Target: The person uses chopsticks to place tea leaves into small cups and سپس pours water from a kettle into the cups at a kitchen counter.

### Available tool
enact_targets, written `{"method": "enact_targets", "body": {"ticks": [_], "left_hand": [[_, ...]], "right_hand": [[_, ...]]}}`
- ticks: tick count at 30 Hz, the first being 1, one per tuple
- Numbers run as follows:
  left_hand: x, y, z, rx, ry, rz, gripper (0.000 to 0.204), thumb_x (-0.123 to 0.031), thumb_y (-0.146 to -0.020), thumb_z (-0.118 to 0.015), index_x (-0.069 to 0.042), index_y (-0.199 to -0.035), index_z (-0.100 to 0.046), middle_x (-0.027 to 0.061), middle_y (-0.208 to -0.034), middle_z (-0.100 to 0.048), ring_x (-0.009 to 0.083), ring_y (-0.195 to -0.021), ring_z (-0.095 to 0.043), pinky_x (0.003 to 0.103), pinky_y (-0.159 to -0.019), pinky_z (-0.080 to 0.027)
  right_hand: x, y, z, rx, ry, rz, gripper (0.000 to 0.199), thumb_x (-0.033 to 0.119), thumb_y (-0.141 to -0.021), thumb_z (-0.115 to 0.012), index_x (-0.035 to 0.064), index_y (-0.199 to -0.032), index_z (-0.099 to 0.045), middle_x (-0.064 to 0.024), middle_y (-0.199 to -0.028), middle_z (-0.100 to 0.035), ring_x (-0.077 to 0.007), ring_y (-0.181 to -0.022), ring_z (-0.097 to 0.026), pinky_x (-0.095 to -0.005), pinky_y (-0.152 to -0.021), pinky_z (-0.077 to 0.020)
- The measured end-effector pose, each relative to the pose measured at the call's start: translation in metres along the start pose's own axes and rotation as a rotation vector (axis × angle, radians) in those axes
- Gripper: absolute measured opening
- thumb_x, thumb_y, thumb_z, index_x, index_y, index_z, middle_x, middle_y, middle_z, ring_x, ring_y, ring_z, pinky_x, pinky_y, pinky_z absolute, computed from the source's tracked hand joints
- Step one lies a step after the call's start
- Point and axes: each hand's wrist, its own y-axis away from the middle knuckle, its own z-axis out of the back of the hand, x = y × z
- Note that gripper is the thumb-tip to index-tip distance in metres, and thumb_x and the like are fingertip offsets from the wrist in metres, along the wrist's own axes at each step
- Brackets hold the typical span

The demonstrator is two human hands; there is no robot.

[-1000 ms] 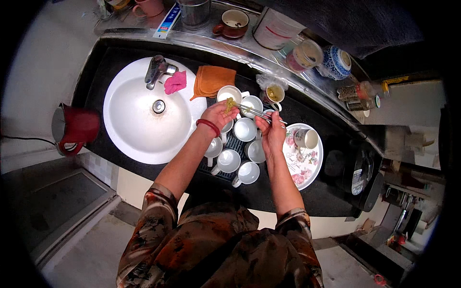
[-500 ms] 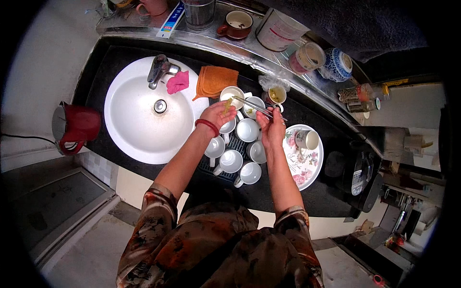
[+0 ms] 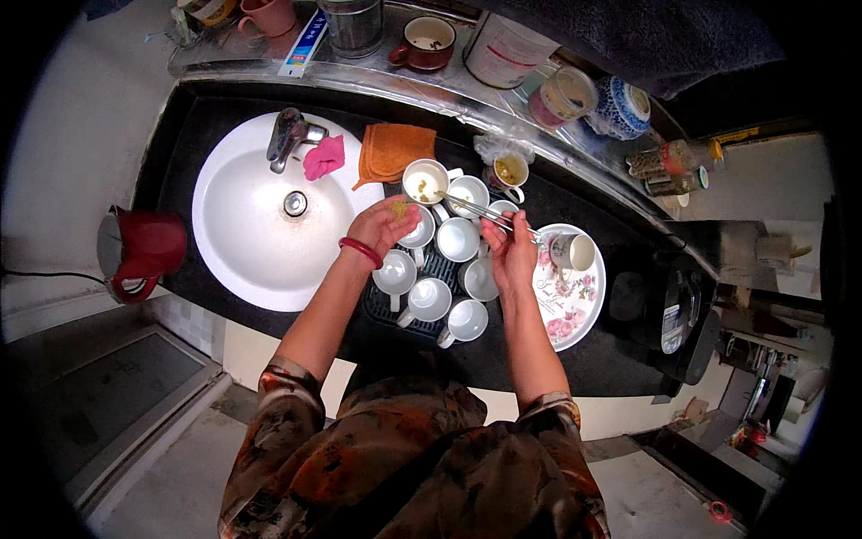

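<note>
My left hand [image 3: 379, 226] is turned palm up, cupped under a small heap of yellow-green dried bits [image 3: 398, 208]. A red bangle circles that wrist. My right hand [image 3: 512, 251] grips a pair of metal chopsticks [image 3: 471, 207], whose tips reach into a white mug [image 3: 418, 174] at the back left of the group. Yellowish bits lie on that mug's bottom. Beside it is another white mug [image 3: 469, 194], partly behind the chopsticks. Several more white mugs [image 3: 457, 239] stand upright on a dark slatted tray [image 3: 437, 266]. A mug with yellow contents [image 3: 512, 170] sits behind, against a clear plastic bag [image 3: 498, 146].
Left of the mugs is a white sink [image 3: 242, 242] with a tap [image 3: 289, 139] and a pink cloth [image 3: 324, 158]. An orange cloth [image 3: 395, 151] lies behind. To the right, a floral plate [image 3: 564, 310] carries a cup [image 3: 572, 252]. A red kettle [image 3: 144, 247] stands far left. Jars and bowls line the ledge [image 3: 431, 85].
My left hand has moved left and slightly down, away from the back mug. The chopstick tips have gone from beside my left fingers to inside that mug. The view has shifted slightly.
</note>
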Motion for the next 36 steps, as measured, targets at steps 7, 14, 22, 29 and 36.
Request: {"method": "enact_targets", "body": {"ticks": [7,14,22,29,36], "left_hand": [[0.011,0.016,0.001,-0.010,-0.055,0.002,0.028,-0.001,-0.081,-0.049,0.001,-0.107,-0.040,0.0248,-0.106,-0.052,0.0331,-0.094,-0.056,0.037,-0.082,-0.048],[0.021,0.022,0.006,0.048,-0.070,0.025,0.021,-0.001,-0.082,-0.048,0.000,-0.103,-0.044,0.0234,-0.106,-0.053,0.0306,-0.094,-0.056,0.035,-0.082,-0.048],[0.026,0.029,0.008,0.049,-0.092,0.054,0.026,-0.001,-0.082,-0.049,0.001,-0.107,-0.044,0.0225,-0.106,-0.053,0.0309,-0.095,-0.056,0.033,-0.081,-0.049],[0.025,0.032,0.004,-0.039,-0.189,0.046,0.025,0.001,-0.081,-0.049,0.003,-0.106,-0.045,0.0222,-0.105,-0.053,0.0307,-0.091,-0.058,0.031,-0.077,-0.050],[0.020,0.037,-0.001,-0.079,-0.213,0.037,0.025,-0.001,-0.080,-0.052,0.003,-0.104,-0.046,0.0230,-0.105,-0.053,0.0302,-0.091,-0.059,0.031,-0.075,-0.051]], "right_hand": [[-0.006,0.031,-0.001,0.009,0.053,-0.097,0.028,0.025,-0.089,-0.043,-0.0024,-0.091,-0.049,-0.0149,-0.079,-0.058,-0.0260,-0.069,-0.063,-0.0285,-0.057,-0.0550],[-0.011,0.045,-0.006,0.033,0.128,-0.094,0.028,0.023,-0.089,-0.044,-0.0042,-0.093,-0.048,-0.0144,-0.080,-0.055,-0.0253,-0.066,-0.062,-0.0274,-0.055,-0.0544],[-0.015,0.050,0.002,-0.031,0.167,-0.076,0.028,0.022,-0.089,-0.044,-0.0053,-0.089,-0.049,-0.0159,-0.076,-0.056,-0.0258,-0.064,-0.062,-0.0279,-0.055,-0.0544],[-0.019,0.050,0.012,-0.055,0.079,-0.085,0.028,0.024,-0.090,-0.042,-0.0034,-0.085,-0.049,-0.0158,-0.074,-0.058,-0.0257,-0.063,-0.062,-0.0288,-0.053,-0.0549],[-0.022,0.052,0.017,-0.063,-0.017,-0.107,0.030,0.025,-0.090,-0.042,-0.0030,-0.084,-0.049,-0.0172,-0.076,-0.059,-0.0256,-0.065,-0.063,-0.0285,-0.055,-0.0555]]}}
